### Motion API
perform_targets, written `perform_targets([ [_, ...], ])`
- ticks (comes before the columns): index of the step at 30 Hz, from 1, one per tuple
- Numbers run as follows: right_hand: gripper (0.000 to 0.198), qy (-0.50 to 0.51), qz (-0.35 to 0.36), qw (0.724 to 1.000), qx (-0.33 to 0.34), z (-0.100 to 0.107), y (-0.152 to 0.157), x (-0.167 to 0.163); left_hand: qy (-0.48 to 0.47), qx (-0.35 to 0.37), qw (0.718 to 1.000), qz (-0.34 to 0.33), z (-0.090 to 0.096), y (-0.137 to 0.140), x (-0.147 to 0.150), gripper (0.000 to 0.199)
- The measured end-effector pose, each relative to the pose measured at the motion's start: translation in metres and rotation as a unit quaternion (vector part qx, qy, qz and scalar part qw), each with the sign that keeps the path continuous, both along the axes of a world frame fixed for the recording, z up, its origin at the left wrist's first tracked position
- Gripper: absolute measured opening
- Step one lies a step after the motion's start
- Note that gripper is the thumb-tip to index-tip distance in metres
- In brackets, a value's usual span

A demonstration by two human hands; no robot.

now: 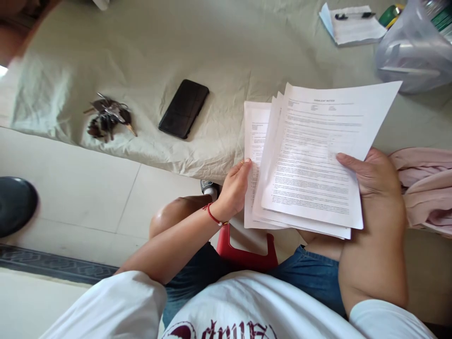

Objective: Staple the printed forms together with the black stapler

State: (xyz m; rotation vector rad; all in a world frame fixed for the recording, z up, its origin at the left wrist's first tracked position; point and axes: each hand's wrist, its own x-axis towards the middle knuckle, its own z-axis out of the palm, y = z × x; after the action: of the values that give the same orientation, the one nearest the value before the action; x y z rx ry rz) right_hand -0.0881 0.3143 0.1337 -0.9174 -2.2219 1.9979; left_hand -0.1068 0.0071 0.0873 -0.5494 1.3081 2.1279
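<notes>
Several printed paper sheets point(314, 155) are fanned out between my hands, above my lap and the table's near edge. My right hand point(374, 172) grips the right side of the stack, its thumb lying on the top sheet and its fingers hidden underneath. At the left, my left hand point(236, 186) pinches the edge of the bottom sheet point(249, 207), which sticks out past the others. A red string bracelet circles my left wrist. Small printed text covers the top sheet.
On the cloth-covered table point(226, 42) lie a black phone point(184, 108) and a bunch of keys point(109, 115). A notepad with a pen point(356, 26) and a translucent plastic container point(413, 56) stand far right. Pink fabric point(427, 188) lies at right; a red stool point(243, 254) is below me.
</notes>
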Motion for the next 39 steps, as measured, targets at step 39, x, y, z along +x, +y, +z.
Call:
perform_targets([
  [39, 0.046, -0.007, 0.001, 0.998, 0.061, 0.001, 0.013, 0.005, 0.039, -0.005, 0.999, -0.026, -0.007, 0.003, 0.008, 0.033],
])
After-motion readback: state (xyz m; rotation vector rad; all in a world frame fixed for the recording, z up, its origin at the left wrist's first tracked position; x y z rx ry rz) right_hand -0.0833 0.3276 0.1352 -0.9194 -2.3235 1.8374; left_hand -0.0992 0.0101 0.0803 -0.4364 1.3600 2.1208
